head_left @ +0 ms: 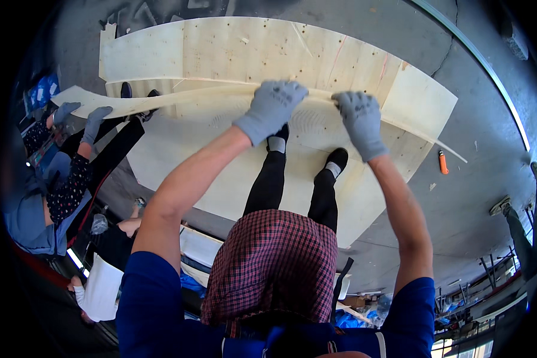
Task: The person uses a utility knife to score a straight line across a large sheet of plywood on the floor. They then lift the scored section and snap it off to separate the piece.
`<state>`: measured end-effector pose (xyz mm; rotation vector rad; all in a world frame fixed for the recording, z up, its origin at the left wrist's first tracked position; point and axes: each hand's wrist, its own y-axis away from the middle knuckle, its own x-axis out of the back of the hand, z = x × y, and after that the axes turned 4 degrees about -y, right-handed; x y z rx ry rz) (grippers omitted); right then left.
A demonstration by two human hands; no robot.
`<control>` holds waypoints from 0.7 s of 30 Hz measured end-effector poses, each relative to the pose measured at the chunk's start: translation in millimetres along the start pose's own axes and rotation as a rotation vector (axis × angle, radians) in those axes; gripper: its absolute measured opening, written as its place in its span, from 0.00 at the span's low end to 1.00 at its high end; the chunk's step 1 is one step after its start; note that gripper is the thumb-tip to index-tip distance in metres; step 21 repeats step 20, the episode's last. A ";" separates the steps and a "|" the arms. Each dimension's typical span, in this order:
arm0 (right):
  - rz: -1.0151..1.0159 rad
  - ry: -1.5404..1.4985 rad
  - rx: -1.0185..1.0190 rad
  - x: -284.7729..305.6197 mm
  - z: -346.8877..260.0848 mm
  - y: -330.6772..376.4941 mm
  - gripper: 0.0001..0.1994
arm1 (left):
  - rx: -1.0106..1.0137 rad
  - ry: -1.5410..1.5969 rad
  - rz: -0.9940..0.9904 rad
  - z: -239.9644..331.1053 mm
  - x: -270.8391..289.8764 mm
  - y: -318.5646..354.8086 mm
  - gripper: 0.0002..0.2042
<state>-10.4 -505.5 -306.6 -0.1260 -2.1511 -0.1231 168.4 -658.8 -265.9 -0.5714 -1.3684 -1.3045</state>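
Nearest the camera: blue short sleeves and a red checked garment [274, 268] hanging at the waist, black trousers below it, and two black shoes standing on a pale plywood sheet [268, 42] that lies on the grey concrete floor [477, 143].

Both forearms reach forward and up from the lower edge, bare from sleeve to wrist, elbows slightly bent. Each hand wears a grey knitted glove.

Left hand [272, 107]: wrist cocked, fingers curled over the top edge of a long thin curved wood strip [161, 101]. The grip is closed on the strip, palm down.

Right hand [359, 119]: just beside the left, fingers likewise folded over the same edge, the grip closed on the strip, back of the glove toward the camera.

The strip is held at about chest level above the plywood sheet. It runs in a shallow arc from far left to a thin tapering tip at right, above the floor.

At the strip's left end, a second person's two gloved hands [80, 116] hold it; that person wears a dark dotted sleeve and black trousers.

Further out: a small orange tool [443, 162] lies on the floor right of the sheet, well apart from the hands. A metal rail [495, 83] crosses the floor at upper right.
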 end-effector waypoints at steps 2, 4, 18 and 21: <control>0.061 0.059 0.076 21.6 26.0 -66.3 0.05 | 0.069 -0.074 0.101 -36.5 26.8 -41.2 0.15; 0.169 0.201 0.030 44.5 40.2 -128.5 0.08 | 0.165 -0.271 0.203 -65.7 60.5 -75.7 0.17; -0.424 -0.202 -0.549 23.6 -36.7 206.0 0.13 | 0.621 0.528 -0.352 15.7 -72.4 254.8 0.23; -0.478 -0.276 -0.531 20.5 -38.2 266.9 0.13 | 0.783 0.622 -0.442 31.7 -93.0 322.0 0.22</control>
